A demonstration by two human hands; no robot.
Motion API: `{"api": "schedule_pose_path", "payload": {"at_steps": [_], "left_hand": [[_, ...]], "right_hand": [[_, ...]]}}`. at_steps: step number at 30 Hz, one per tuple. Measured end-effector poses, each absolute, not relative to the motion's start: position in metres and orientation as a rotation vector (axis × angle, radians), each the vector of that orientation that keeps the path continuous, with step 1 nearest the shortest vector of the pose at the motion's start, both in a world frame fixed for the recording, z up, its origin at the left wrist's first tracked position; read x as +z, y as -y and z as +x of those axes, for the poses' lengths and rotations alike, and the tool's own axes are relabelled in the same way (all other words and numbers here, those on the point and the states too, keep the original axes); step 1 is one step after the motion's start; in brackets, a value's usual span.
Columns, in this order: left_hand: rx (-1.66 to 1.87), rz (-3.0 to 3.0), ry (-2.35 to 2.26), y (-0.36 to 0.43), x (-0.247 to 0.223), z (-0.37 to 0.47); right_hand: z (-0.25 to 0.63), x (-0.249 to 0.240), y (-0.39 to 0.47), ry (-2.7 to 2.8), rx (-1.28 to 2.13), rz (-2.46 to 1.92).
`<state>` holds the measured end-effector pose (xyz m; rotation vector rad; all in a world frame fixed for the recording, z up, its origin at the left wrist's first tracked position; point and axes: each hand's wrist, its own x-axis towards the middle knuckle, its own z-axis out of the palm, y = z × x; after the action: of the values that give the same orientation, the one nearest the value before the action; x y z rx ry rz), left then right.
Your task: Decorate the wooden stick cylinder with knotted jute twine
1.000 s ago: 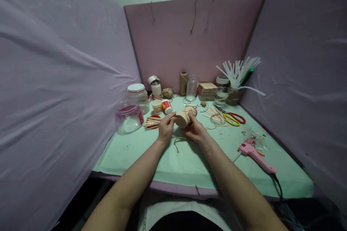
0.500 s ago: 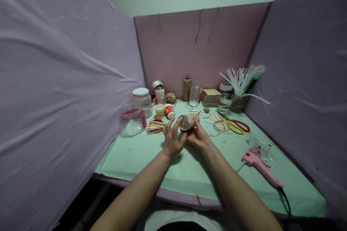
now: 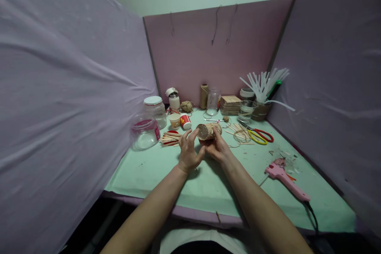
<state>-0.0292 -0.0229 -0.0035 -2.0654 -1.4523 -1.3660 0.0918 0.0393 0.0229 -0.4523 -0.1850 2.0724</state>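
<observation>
A small cylinder [image 3: 209,131] covered in what looks like pale wooden pieces lies sideways in my right hand [image 3: 218,148], its round, greyish end turned toward the left. My right fingers and thumb are closed around its lower right side. My left hand [image 3: 189,151] is beside that round end with its fingers spread. The left fingertips are very close to the rim; whether they touch it I cannot tell. Something reddish shows under the cylinder, partly hidden by the hands.
Wooden sticks [image 3: 170,139], a red paper cup [image 3: 185,121] and clear jars [image 3: 145,133] are on the left. Scissors [image 3: 258,135], more sticks and twine lie right of my hands. A pink glue gun [image 3: 285,178] with a cord rests at the right, near scraps. A stack of wooden squares [image 3: 231,105] stands behind.
The cylinder has turned slightly in my right hand, so more of its side shows. Both hands have stayed nearly in place, while the whole view has shifted a little.
</observation>
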Motion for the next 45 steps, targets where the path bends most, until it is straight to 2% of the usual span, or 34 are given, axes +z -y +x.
{"api": "schedule_pose_path", "payload": {"at_steps": [5,10,23,29,45], "left_hand": [[-1.359,-2.11,1.395,0.0225,-0.0016,-0.0294],[-1.494,-1.949,1.277,0.0215,-0.0014,-0.0306],[-1.248,-2.093,1.536,0.0196,-0.0052,-0.0299],[-1.369,-2.052,1.564,0.0209,-0.0044,-0.0296],[-1.366,-2.065,1.609,0.0173,-0.0065,-0.0295]], "right_hand": [[0.0917,0.0196,-0.0414,0.196,2.072,-0.449],[0.0911,0.0169,-0.0432,0.173,2.046,-0.442],[0.0901,0.0221,-0.0373,0.22,2.07,-0.495],[0.0904,0.0191,-0.0402,0.205,2.069,-0.449],[0.0916,0.0222,-0.0387,0.199,2.068,-0.454]]}}
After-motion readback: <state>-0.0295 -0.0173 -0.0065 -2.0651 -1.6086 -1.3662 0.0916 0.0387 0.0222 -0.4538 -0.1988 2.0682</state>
